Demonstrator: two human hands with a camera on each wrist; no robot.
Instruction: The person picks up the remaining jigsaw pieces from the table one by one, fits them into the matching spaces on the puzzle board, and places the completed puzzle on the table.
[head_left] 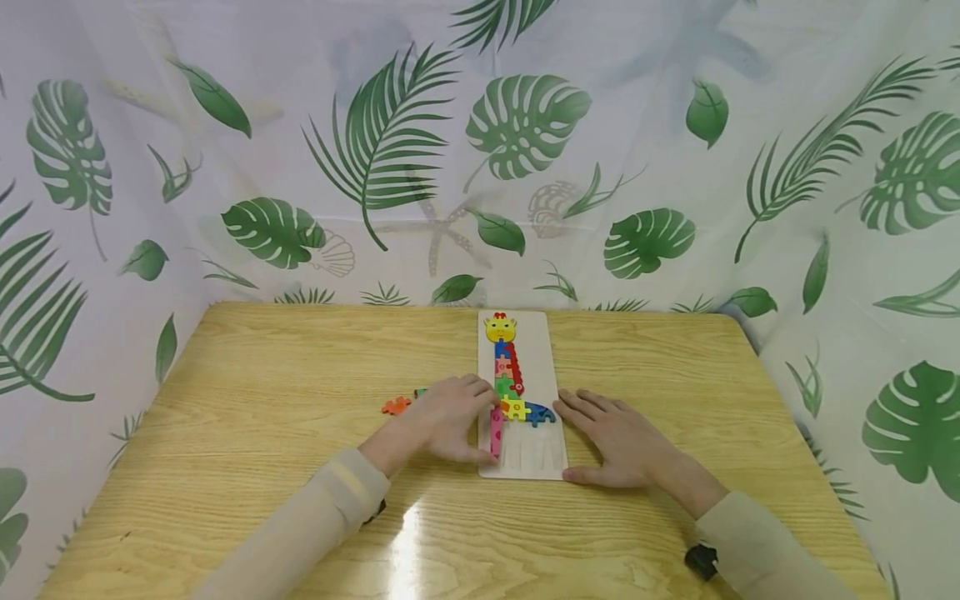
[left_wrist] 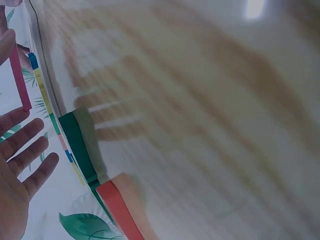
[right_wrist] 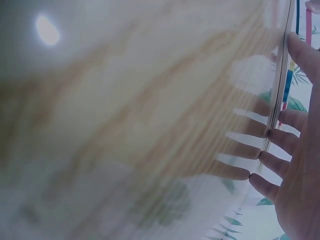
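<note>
A pale wooden puzzle board (head_left: 536,350) lies on the table, with a giraffe of coloured pieces in it. The yellow head (head_left: 500,329) is at the far end; a red mane (head_left: 514,362), a yellow piece (head_left: 515,408) and a dark blue piece (head_left: 538,413) sit lower down. My left hand (head_left: 452,417) pinches a long pink puzzle piece (head_left: 497,435) between thumb and forefinger, over the board's lower left. In the left wrist view, the pink piece (left_wrist: 20,77) stands out above the board's surface. My right hand (head_left: 618,437) rests along the board's right edge, fingers straight and spread.
Loose puzzle pieces lie left of the board: an orange piece (head_left: 396,406) and a green piece (head_left: 420,392) partly hidden by my left hand. The wooden table (head_left: 285,367) meets a leaf-printed cloth (head_left: 427,125) at the back and sides.
</note>
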